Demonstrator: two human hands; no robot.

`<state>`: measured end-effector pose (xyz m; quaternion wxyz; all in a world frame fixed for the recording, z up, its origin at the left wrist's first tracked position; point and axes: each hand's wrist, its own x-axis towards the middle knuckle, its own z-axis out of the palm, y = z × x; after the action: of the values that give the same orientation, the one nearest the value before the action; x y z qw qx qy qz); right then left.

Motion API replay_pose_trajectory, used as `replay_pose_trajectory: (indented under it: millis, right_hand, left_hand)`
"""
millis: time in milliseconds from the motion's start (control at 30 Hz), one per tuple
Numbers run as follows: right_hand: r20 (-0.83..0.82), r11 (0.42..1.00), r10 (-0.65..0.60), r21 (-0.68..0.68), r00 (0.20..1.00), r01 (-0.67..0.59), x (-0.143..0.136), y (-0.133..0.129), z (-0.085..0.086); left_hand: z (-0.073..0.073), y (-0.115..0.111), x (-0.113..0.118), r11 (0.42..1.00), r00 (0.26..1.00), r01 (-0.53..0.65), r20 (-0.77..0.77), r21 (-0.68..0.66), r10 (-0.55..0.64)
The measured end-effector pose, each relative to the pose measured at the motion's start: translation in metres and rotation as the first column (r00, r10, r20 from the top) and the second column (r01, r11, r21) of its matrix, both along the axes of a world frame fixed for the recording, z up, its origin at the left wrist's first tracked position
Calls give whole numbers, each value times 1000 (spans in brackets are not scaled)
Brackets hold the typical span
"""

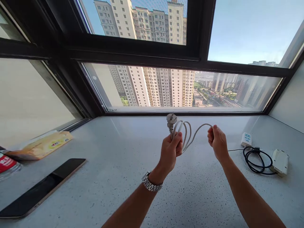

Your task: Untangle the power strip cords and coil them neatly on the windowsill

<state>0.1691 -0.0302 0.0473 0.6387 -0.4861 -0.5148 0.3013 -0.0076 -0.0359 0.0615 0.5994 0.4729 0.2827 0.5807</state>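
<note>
In the middle of the head view, my left hand (169,150) is closed around loops of a white power cord (189,129). The cord's grey-white plug (171,119) sticks up above that fist, pins at the top. A single stretch of cord arcs across to my right hand (217,141), which pinches it between thumb and fingers. From behind my right hand the cord runs on to a small white power strip (246,139) lying on the counter. Both hands are above the speckled surface, and a metal-band watch (152,182) circles my left wrist.
Right of my hands lie a coiled black cable (249,163) and a white box-shaped device (280,162) joined to it. At left are a dark tablet-like device (45,188), a yellow tissue pack (41,146) and a red-labelled bottle (8,164). Dark-framed windows (142,53) border the speckled counter (104,190).
</note>
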Motion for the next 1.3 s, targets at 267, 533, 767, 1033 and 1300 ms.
replay_pose_trajectory:
  millis: [267, 533, 767, 1033, 1300]
  right_hand:
    - [690, 963, 29, 175, 723, -205, -54, -38, 0]
    - [538, 957, 235, 18, 809, -290, -58, -30, -18]
    - [692, 791, 611, -518, 385, -326, -22, 1, -33]
    - [472, 649, 758, -618, 450, -443, 9, 14, -37]
    - [387, 929, 181, -370, 904, -28, -2, 17, -27]
  left_hand:
    - [-35, -10, 28, 994, 997, 57, -42, -91, -61]
    - [-9, 0, 10, 988, 987, -115, 102, -108, 126]
    - [48, 18, -58, 967, 902, -201, 354, -159, 246]
    - [69, 18, -122, 959, 871, -266, 404, -94, 281]
    - [41, 2, -71, 957, 978, 147, -185, 251, -102]
